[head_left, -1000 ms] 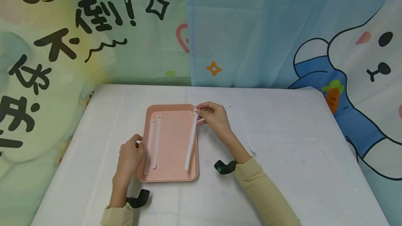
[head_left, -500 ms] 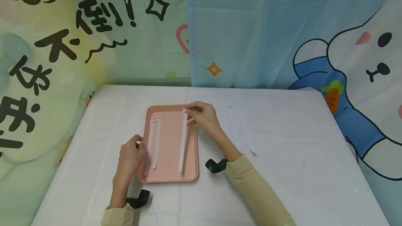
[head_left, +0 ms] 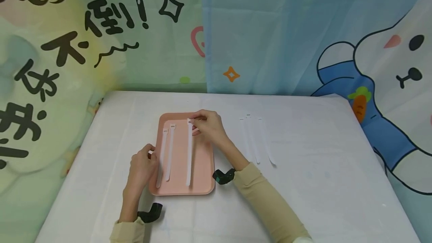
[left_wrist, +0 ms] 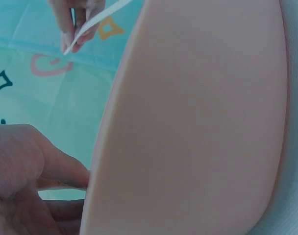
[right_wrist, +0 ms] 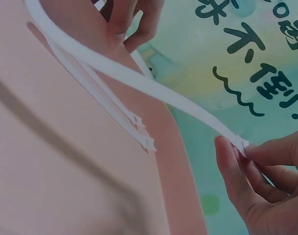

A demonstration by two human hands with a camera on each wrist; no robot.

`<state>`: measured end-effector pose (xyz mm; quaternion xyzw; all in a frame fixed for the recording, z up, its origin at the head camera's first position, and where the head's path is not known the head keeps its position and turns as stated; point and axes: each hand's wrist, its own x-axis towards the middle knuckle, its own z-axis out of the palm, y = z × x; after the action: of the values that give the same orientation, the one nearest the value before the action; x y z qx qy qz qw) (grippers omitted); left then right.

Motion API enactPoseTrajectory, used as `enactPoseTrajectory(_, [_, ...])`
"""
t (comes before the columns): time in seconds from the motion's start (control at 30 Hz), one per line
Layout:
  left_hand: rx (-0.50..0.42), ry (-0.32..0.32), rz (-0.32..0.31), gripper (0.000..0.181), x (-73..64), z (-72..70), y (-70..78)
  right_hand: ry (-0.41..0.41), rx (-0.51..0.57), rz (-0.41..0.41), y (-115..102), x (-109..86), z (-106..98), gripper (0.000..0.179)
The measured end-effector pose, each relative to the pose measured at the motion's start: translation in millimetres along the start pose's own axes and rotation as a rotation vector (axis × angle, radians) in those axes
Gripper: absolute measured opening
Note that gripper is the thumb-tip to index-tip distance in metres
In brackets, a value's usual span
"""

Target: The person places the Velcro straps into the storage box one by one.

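In the head view my right hand (head_left: 208, 126) pinches the slotted end of a white cable tie (head_left: 189, 156), a flat flexible strip, over the pink tray (head_left: 204, 171). The right wrist view shows this tie (right_wrist: 154, 90) rising in a curve from the fingertips, above two similar ties. Those two, a left tie (head_left: 162, 156) and its neighbour (head_left: 170, 153), lie lengthwise side by side in the tray's left part. My left hand (head_left: 141, 164) holds the tray's left rim, the thumb and fingers right at the edge in the left wrist view.
Right of the tray, several more white ties (head_left: 264, 138) lie on the white tablecloth (head_left: 314, 168), hard to make out against it. A printed cloth backdrop (head_left: 256, 36) hangs behind the table's far edge. Each wrist carries a black camera mount (head_left: 150, 213).
My right hand has moved left with the pinched cable tie, from the tray's right rim to over its middle. My left hand has stayed at the left rim.
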<state>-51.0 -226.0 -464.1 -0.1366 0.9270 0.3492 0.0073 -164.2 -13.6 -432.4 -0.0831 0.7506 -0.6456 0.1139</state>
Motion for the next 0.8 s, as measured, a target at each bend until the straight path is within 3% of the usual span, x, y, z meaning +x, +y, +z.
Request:
enactPoseTrajectory(0.6, [-0.006,-0.006,-0.006,0.027,2.0,1.3,-2.2,-0.101,-0.05,0.047,21,24.2,34,0.017])
enactPoseTrajectory(0.8, [-0.008,-0.006,-0.011,0.028,1.4,1.3,-0.8,-0.093,-0.049,0.056,34,28.9,41,0.016])
